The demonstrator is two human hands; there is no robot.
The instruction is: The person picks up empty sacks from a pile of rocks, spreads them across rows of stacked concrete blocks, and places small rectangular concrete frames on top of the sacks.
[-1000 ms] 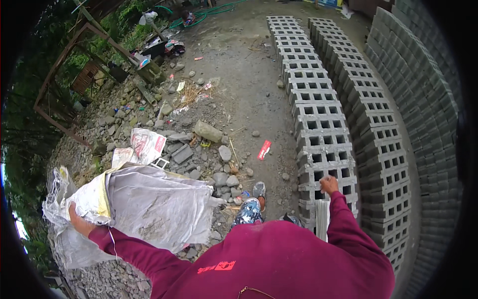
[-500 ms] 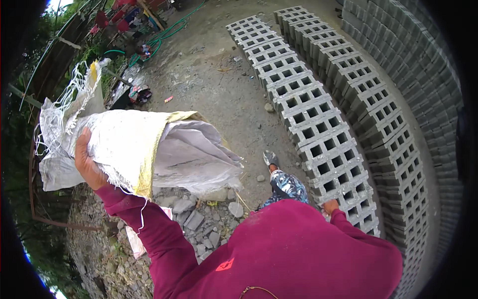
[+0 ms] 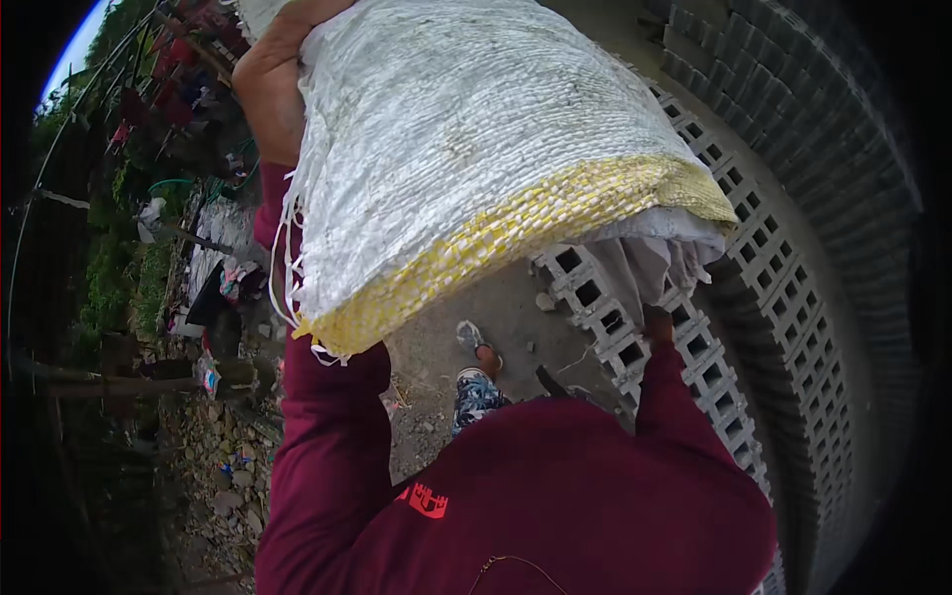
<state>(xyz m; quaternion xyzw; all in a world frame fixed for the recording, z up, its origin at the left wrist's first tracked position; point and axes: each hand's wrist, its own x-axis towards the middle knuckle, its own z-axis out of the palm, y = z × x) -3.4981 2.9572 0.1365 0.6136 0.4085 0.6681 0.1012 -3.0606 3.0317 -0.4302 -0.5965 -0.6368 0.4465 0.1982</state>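
A white woven sack [image 3: 466,129] with a yellow band along its lower hem is raised close in front of me. My left hand [image 3: 273,94] grips its upper left side, and frayed strands hang beside my wrist. Greyish cloth or inner sacking [image 3: 645,263] pokes out crumpled from beneath the yellow band. Just below that, my right hand [image 3: 657,325] is in shadow over the row of hollow concrete blocks [image 3: 714,375]; its fingers are hidden, and whether it touches the sack or the blocks does not show.
A second row of hollow blocks [image 3: 793,297] runs along the right, with tall stacked blocks [image 3: 793,89] behind it. Rubble and stones [image 3: 223,476] lie at the lower left. Scattered cloth and litter [image 3: 238,278] sit near plants at the left. My shod foot [image 3: 468,337] rests on dirt ground.
My left hand has brought the sack up and to the right, nearer to me and over the block row. My right hand has shifted farther away, under the sack's edge.
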